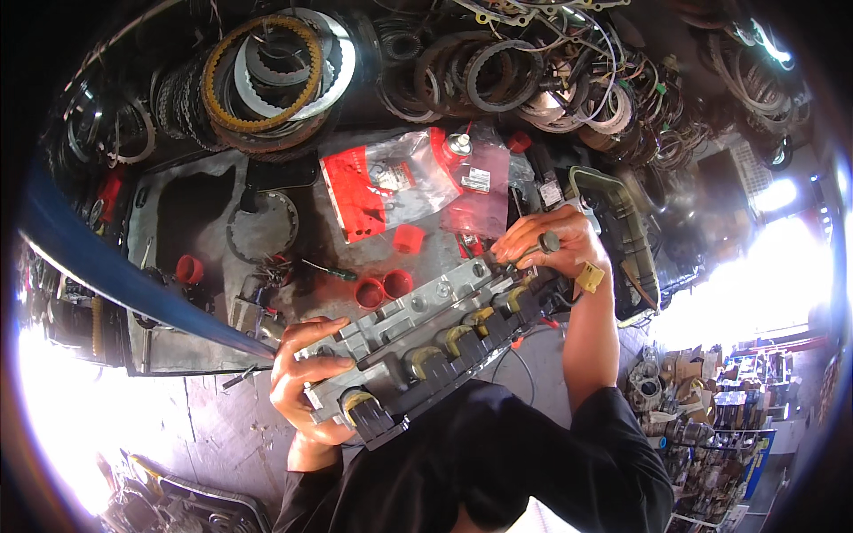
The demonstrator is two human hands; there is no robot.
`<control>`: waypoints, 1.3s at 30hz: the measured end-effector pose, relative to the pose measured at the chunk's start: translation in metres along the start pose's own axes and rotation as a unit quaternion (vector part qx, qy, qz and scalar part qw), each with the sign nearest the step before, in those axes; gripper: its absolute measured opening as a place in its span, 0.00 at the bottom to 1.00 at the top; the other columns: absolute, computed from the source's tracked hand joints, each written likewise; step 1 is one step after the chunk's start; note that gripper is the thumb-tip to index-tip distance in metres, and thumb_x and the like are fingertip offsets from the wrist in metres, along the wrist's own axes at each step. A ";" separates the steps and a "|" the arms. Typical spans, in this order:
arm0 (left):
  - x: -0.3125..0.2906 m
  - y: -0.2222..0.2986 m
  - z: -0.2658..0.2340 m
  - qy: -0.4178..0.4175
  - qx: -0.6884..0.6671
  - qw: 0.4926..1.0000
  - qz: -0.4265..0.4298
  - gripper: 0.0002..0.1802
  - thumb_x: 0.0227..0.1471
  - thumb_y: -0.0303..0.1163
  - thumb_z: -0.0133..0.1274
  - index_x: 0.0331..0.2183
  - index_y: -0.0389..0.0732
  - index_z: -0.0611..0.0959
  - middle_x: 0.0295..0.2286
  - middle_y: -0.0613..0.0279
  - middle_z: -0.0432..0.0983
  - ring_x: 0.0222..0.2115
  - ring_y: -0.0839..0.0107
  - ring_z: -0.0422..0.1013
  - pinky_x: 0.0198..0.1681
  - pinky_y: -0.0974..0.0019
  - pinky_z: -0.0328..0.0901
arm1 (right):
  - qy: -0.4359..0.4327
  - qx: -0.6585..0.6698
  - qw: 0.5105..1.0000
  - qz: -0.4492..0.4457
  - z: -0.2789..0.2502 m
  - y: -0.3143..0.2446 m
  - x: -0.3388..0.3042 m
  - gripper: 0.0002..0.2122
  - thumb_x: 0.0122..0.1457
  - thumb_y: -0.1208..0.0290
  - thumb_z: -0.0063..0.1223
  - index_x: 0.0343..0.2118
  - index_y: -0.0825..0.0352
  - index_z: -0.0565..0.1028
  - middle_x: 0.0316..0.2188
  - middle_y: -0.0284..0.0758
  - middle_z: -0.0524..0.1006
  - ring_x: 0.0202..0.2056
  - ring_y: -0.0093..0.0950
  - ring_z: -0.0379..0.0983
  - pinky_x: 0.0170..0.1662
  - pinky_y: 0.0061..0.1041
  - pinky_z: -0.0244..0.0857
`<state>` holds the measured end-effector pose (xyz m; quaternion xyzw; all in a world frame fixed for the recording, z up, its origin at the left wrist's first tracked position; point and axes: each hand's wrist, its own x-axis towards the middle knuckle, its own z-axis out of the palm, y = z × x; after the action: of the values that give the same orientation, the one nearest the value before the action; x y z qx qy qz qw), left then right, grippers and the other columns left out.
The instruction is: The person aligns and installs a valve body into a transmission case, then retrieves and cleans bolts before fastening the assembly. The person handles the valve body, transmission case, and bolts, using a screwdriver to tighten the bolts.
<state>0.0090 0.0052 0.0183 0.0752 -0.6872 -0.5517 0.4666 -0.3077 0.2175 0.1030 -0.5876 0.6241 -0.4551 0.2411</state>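
Clearly heavy, rigid metal valve body [426,324]: left hand [306,382] fingers clamp near end, right hand [551,244] fingers pinch far-end solenoid; best held by block edges, above counter [222,417].

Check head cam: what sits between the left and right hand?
Only the grey metal valve body that both hands hold. Left hand grasps its near end, right hand its far end, and a row of dark solenoids runs along its edge.
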 end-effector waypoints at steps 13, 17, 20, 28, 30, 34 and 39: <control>-0.001 0.000 0.004 0.036 -0.023 0.999 -0.019 0.26 0.42 0.50 0.73 0.33 0.41 0.81 0.43 0.40 0.82 0.45 0.48 0.76 0.52 0.47 0.69 | -0.010 0.151 0.988 -0.022 -0.027 -0.009 -0.004 0.21 0.51 0.81 0.70 0.49 0.79 0.80 0.45 0.56 0.81 0.48 0.49 0.82 0.51 0.45 0.77; 0.000 0.000 0.004 0.020 -0.011 1.000 -0.010 0.24 0.42 0.48 0.73 0.33 0.42 0.81 0.44 0.40 0.82 0.45 0.48 0.76 0.52 0.47 0.69 | -0.012 0.170 0.985 0.004 -0.024 0.008 -0.010 0.18 0.53 0.80 0.68 0.47 0.79 0.81 0.43 0.48 0.84 0.42 0.38 0.84 0.48 0.36 0.76; 0.000 0.000 0.005 0.020 0.000 1.000 -0.015 0.23 0.42 0.46 0.73 0.33 0.42 0.81 0.44 0.41 0.82 0.45 0.48 0.76 0.52 0.47 0.69 | -0.023 0.185 0.982 -0.013 -0.018 0.016 -0.010 0.16 0.57 0.74 0.67 0.45 0.79 0.81 0.41 0.48 0.84 0.38 0.37 0.84 0.46 0.34 0.75; 0.001 0.002 0.006 -0.010 0.025 0.999 -0.018 0.24 0.38 0.44 0.74 0.34 0.41 0.83 0.44 0.41 0.82 0.44 0.48 0.77 0.50 0.48 0.70 | 0.042 -0.045 0.989 0.135 -0.011 -0.027 -0.026 0.14 0.57 0.78 0.67 0.46 0.70 0.82 0.35 0.37 0.86 0.34 0.27 0.85 0.39 0.24 0.77; 0.003 0.001 0.004 -0.035 0.014 0.999 -0.006 0.24 0.37 0.43 0.74 0.34 0.41 0.84 0.44 0.41 0.82 0.44 0.48 0.77 0.49 0.49 0.70 | 0.062 -0.130 0.982 0.121 -0.003 -0.037 -0.030 0.14 0.56 0.78 0.68 0.47 0.67 0.82 0.33 0.36 0.87 0.34 0.27 0.85 0.38 0.24 0.77; 0.004 -0.001 0.005 -0.053 0.018 0.998 0.017 0.24 0.32 0.39 0.74 0.34 0.40 0.85 0.44 0.40 0.82 0.44 0.47 0.77 0.48 0.49 0.70 | 0.068 -0.187 0.967 0.161 0.007 -0.052 -0.031 0.12 0.57 0.77 0.69 0.44 0.67 0.81 0.31 0.36 0.86 0.33 0.28 0.86 0.36 0.24 0.78; 0.001 0.000 0.006 -0.064 0.029 0.997 0.036 0.25 0.30 0.37 0.74 0.35 0.39 0.86 0.44 0.40 0.82 0.42 0.47 0.77 0.46 0.49 0.71 | 0.012 -0.259 0.945 0.200 0.015 -0.061 -0.020 0.10 0.58 0.71 0.67 0.35 0.67 0.75 0.23 0.40 0.82 0.24 0.35 0.82 0.26 0.30 0.71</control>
<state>0.0039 0.0087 0.0196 0.0286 -0.7336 -0.5179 0.4390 -0.2598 0.2384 0.1431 -0.4876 0.8280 -0.2270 0.1588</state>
